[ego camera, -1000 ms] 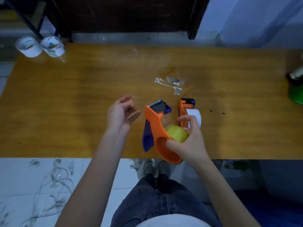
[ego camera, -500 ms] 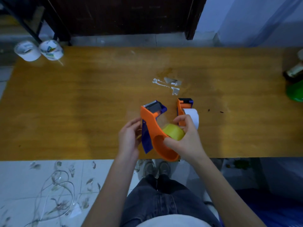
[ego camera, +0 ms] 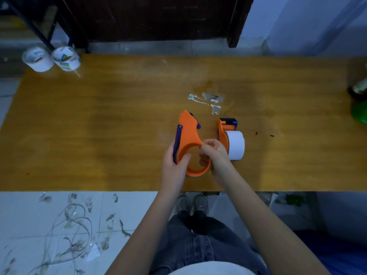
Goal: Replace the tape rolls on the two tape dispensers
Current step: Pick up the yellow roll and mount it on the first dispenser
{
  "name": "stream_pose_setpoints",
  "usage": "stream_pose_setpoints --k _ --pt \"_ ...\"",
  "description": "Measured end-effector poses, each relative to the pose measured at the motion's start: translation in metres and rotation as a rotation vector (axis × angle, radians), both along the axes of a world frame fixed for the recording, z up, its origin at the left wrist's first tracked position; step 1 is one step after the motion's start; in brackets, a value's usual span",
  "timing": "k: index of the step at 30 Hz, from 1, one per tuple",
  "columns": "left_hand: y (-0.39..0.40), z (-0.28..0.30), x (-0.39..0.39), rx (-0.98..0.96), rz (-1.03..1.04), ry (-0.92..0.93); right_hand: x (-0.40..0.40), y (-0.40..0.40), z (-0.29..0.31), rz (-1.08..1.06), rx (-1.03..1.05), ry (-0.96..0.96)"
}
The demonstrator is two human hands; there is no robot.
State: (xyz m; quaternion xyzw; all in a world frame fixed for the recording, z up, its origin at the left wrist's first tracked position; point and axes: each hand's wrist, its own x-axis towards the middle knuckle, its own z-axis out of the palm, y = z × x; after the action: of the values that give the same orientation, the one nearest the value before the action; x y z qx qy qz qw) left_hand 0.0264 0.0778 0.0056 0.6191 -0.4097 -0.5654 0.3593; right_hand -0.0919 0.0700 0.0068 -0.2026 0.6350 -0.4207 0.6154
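An orange tape dispenser [ego camera: 188, 133] with a purple flap is held over the wooden table [ego camera: 99, 126]. My left hand [ego camera: 174, 165] grips its left side and handle ring. My right hand [ego camera: 215, 155] is closed on its right side, fingers in the ring, hiding the yellow roll seen before. A second orange dispenser [ego camera: 225, 128] carrying a white tape roll [ego camera: 236, 144] stands on the table just right of my right hand. Two more white tape rolls [ego camera: 37, 59] [ego camera: 66, 58] sit at the far left corner.
Torn tape scraps [ego camera: 208, 101] lie on the table beyond the dispensers. A green object [ego camera: 360, 112] and a dark bottle [ego camera: 358, 90] sit at the right edge. Tangled clear tape [ego camera: 65, 235] litters the tiled floor at the lower left.
My left hand came in from the open air and took hold of the dispenser's left side. The dispenser turned so its orange side faces up, and the yellow roll is no longer visible.
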Motion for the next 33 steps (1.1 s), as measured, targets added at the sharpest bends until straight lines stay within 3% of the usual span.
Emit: stream_pose_setpoints --k 4,16,22,30,33 --pt "-0.023 -0.029 0.005 -0.004 -0.039 -0.191 0.009 -0.011 -0.027 -0.086 0.086 0.054" --pt "-0.038 -0.075 -0.014 0.041 -0.082 -0.451 0.01 -0.038 -0.076 0.257 0.099 0.85" --pt "-0.047 -0.078 -0.011 0.027 -0.058 -0.411 0.013 -0.042 -0.079 0.308 0.07 1.029" --pt "-0.055 -0.077 -0.002 0.029 -0.075 -0.371 0.016 -0.05 -0.08 0.2 -0.007 0.929" --pt "-0.059 -0.079 0.004 0.088 -0.087 -0.267 0.014 -0.044 -0.077 0.188 -0.04 0.884"
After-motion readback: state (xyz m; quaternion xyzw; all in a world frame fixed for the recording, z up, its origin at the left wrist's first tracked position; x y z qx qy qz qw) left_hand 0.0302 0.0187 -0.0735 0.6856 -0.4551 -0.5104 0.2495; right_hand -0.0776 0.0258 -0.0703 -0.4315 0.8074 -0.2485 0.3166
